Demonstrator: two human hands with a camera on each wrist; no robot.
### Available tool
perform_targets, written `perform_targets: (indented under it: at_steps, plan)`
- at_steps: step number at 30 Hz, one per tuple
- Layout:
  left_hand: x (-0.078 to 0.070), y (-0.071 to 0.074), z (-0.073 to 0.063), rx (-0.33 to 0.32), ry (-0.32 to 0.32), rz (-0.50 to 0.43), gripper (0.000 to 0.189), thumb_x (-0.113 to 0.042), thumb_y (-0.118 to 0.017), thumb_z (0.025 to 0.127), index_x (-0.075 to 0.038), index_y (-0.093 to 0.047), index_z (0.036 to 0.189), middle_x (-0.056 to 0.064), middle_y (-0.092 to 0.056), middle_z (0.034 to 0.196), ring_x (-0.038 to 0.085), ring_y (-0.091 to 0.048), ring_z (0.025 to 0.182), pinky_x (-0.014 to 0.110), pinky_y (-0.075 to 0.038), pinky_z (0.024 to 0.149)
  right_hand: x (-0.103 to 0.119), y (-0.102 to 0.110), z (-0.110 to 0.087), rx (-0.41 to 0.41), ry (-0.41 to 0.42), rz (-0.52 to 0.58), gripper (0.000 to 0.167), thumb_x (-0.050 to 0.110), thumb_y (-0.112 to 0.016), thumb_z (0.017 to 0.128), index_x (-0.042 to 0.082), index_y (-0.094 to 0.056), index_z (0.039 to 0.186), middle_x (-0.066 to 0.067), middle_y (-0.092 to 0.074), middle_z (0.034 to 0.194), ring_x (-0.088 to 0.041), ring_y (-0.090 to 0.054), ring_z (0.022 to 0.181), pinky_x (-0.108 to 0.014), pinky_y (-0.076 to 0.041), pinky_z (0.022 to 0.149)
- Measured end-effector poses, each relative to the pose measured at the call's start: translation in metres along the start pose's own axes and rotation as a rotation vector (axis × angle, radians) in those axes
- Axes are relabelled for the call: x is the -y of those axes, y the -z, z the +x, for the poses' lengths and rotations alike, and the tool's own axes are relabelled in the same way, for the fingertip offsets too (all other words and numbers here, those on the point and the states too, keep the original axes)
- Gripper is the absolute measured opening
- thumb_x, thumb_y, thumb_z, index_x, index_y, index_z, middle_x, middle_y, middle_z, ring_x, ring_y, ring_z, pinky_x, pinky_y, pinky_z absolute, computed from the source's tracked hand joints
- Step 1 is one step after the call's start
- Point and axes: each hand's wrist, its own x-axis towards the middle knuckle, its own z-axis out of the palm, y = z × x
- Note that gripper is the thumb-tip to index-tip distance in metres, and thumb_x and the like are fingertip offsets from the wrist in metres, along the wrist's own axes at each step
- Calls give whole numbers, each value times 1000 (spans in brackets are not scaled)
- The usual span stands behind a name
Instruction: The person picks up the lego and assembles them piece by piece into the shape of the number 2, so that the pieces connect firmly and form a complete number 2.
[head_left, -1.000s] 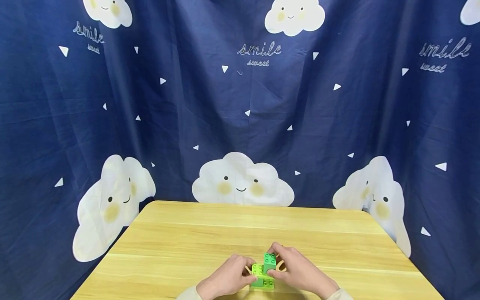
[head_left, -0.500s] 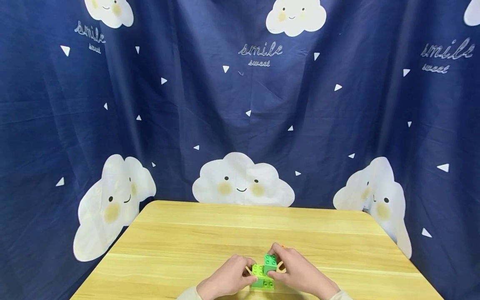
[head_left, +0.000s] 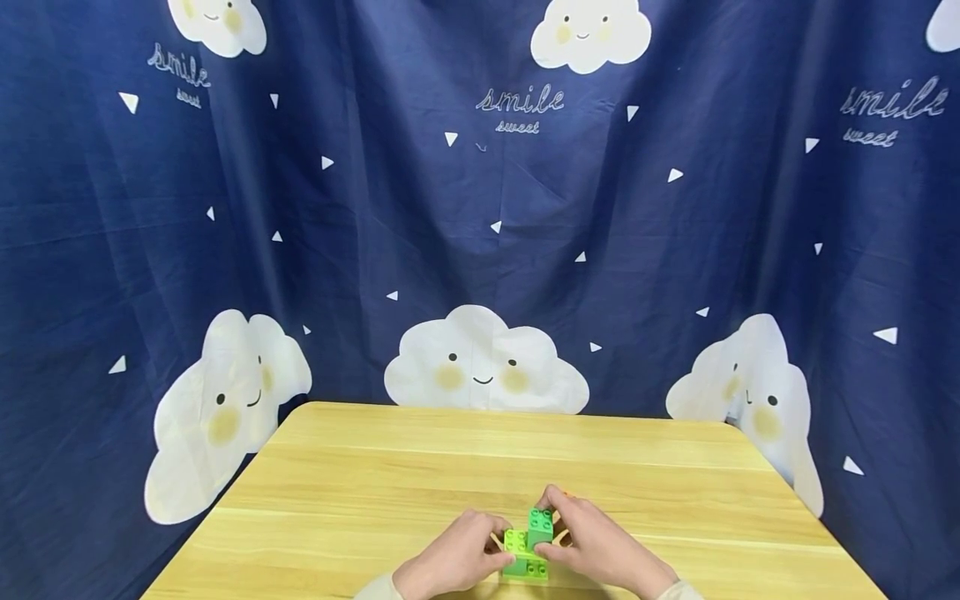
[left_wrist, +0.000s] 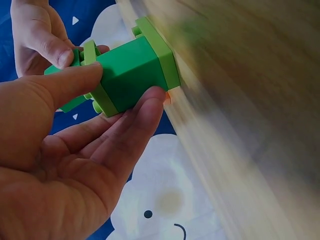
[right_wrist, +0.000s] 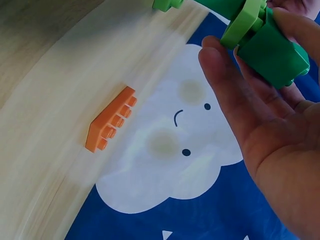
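Near the table's front edge stands a small stack of toy building bricks. A light green plate lies at its base, bearing a dark green brick at the left. A second light green plate tops that brick. On the right half of this upper plate sits another green brick. My left hand grips the stack from the left, thumb at the upper plate and fingertips against the lower brick. My right hand pinches the top brick between thumb and fingers.
An orange brick with a row of studs lies on the wooden table beyond the right hand, mostly hidden by it in the head view. A dark blue curtain with clouds hangs behind the table.
Both hands and the stack stay nearly in place. A sliver of the orange brick shows behind the right hand in the head view, where none showed a second ago.
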Motion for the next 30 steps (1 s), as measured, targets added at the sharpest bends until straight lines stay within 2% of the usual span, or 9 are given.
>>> perform_targets:
  at_steps: [14, 24, 30]
  plan:
    - [-1, 2, 1, -2, 0, 1, 7, -10, -74, 94, -13, -77, 99, -10, -74, 90, -2, -66, 73, 15, -54, 67, 1, 0, 0, -7, 17, -16, 29, 29, -76, 95, 21, -52, 110, 12, -62, 97, -6, -68, 88, -20, -57, 69]
    - [1, -1, 0, -8, -4, 9, 5, -10, -74, 94, -13, -77, 97, -9, -74, 90, -2, -66, 74, 15, -54, 67, -5, -3, -2, -3, 48, 35, 30, 28, -75, 95, 21, -51, 110, 9, -64, 99, -1, -68, 76, -21, -57, 68]
    - [1, -1, 0, -4, -13, 2, 6, -11, -74, 95, -12, -77, 99, -8, -74, 91, -2, -67, 75, 15, -54, 67, -6, -2, -2, -3, 60, 39, 30, 29, -75, 96, 21, -52, 113, 7, -65, 100, -2, -69, 76, -21, -57, 68]
